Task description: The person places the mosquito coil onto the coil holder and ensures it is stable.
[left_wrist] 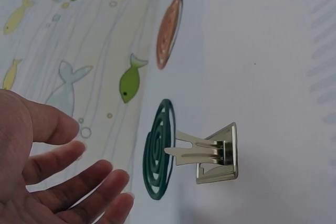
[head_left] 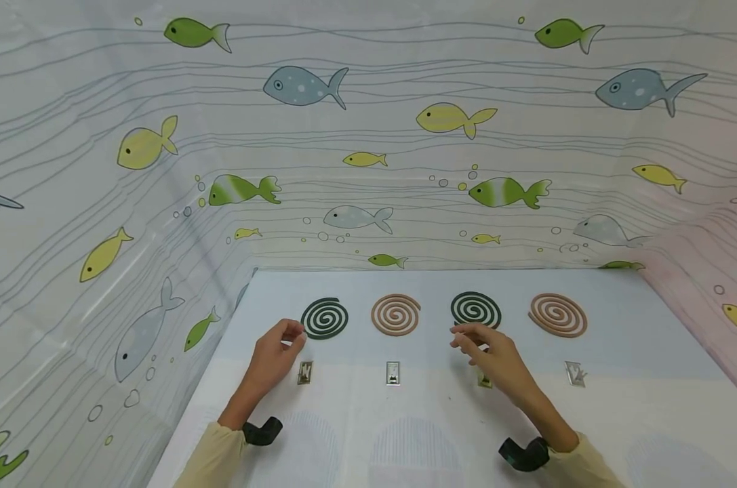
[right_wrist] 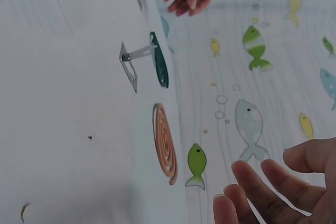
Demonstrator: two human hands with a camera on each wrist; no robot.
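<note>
Flat spiral mosquito coils lie in a row across the table: a green coil point(head_left: 326, 318) at the left, a brown coil point(head_left: 395, 315), a second green coil point(head_left: 474, 311), and a brown coil point(head_left: 558, 314) at the far right. My left hand point(head_left: 275, 354) hovers by the leftmost coil, fingers loosely bent and holding nothing. Above the table near the second green coil is my right hand point(head_left: 493, 356), also holding nothing, its fingers relaxed. Small metal coil stands, such as this one point(left_wrist: 231, 153), sit nearer me, one before each coil; the right hand partly covers one stand point(head_left: 485, 381).
The white table point(head_left: 429, 400) is bordered at the back and sides by a fish-printed sheet point(head_left: 374, 186). Dark wrist devices are strapped on the left wrist point(head_left: 262, 431) and right wrist point(head_left: 525, 454). Tiny dark specks point(right_wrist: 90, 137) lie on the table.
</note>
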